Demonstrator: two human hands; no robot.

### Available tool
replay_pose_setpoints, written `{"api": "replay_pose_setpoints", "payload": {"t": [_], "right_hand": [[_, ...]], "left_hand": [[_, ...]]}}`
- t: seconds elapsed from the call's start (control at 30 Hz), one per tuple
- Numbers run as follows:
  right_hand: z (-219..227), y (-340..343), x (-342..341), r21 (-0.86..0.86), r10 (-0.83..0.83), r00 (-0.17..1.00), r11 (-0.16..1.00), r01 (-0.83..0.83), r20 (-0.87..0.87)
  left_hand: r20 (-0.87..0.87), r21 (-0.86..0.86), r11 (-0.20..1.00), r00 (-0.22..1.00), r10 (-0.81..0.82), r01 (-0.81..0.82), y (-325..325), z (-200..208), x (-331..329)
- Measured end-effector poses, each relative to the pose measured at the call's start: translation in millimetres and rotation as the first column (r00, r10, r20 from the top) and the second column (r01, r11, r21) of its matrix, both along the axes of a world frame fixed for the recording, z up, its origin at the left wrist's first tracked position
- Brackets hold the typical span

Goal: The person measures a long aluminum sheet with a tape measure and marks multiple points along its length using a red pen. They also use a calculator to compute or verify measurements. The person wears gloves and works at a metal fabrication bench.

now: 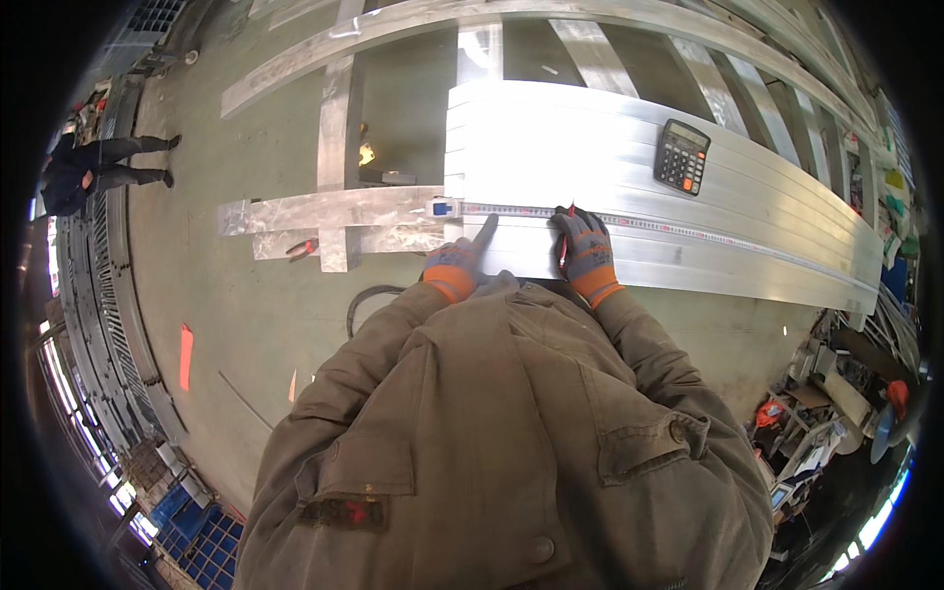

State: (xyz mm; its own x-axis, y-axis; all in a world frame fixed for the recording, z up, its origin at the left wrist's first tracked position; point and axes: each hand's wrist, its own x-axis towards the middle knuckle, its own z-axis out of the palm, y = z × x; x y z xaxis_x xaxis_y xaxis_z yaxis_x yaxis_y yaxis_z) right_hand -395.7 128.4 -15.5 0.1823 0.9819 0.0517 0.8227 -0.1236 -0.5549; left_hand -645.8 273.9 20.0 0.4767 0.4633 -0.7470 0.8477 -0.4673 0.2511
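Note:
A tape measure (445,207) with a blue and white case sits at the left end of a row of silver metal bars (560,128). Its pulled-out blade (678,229) runs rightward across the bars. My left hand (454,264), in a grey glove with an orange cuff, holds nothing; one finger stretches toward the blade just right of the case. On the bars below the blade rests my right hand (587,254), gloved alike, closed around a thin red pen (562,258) that is partly hidden by the fingers. A black calculator (682,157) lies on the bars farther right.
Metal beams (339,128) form a rack under and beyond the bars. Red-handled pliers (302,250) lie on a beam at left. Another person (98,167) stands at far left. A cluttered cart (806,423) is at lower right, and an orange strip (186,357) lies on the floor.

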Motion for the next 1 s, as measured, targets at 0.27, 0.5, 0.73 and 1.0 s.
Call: {"api": "replay_pose_setpoints", "payload": {"t": [0.27,0.5,0.73,1.0], "right_hand": [[5,-4,1,-0.03,0.015,1.0,0.999,-0.014,0.018],[5,-6,1,-0.009,0.002,1.0,1.0,-0.002,0.003],[-3,-10,0,0.129,0.002,1.0,0.992,0.0,-0.016],[3,-6,13,0.13,-0.055,0.998,0.99,0.055,-0.01]], "left_hand": [[-0.004,-0.069,0.998,1.0,-0.006,0.005,2,4,0],[0.002,-0.051,0.999,1.0,-0.011,0.012,0,3,2],[0.121,0.067,0.997,0.992,-0.043,0.036,-15,-34,-15],[0.033,0.134,0.986,0.995,-0.099,0.094,-20,-36,-11]]}}
